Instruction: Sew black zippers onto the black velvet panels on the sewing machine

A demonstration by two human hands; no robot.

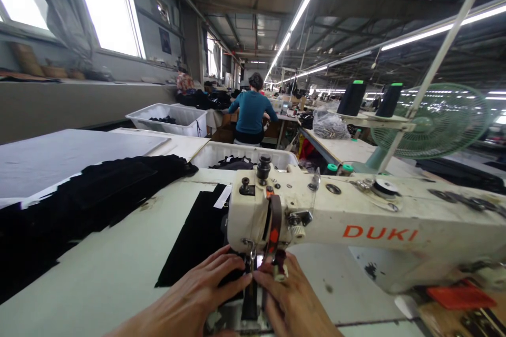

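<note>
A white sewing machine (248, 216) with "DUKI" on its arm stands before me. A black fabric piece (190, 242) lies left of its head, with a white label (222, 197) at the far edge. A narrow black strip (249, 303) runs toward me from beneath the needle area. My left hand (209, 284) rests on the fabric, fingers stretched out and spread, fingertips beside the presser foot. My right hand (290, 295) is closed just right of the strip, its bent fingers at the fabric edge; its exact grip is partly hidden.
A long heap of black fabric pieces (98, 192) covers the table's left side. Behind the machine stands a white bin (276, 157) of dark pieces. Thread cones (351, 97) and a green fan (430, 121) are at right. A person in a teal top (253, 110) sits ahead.
</note>
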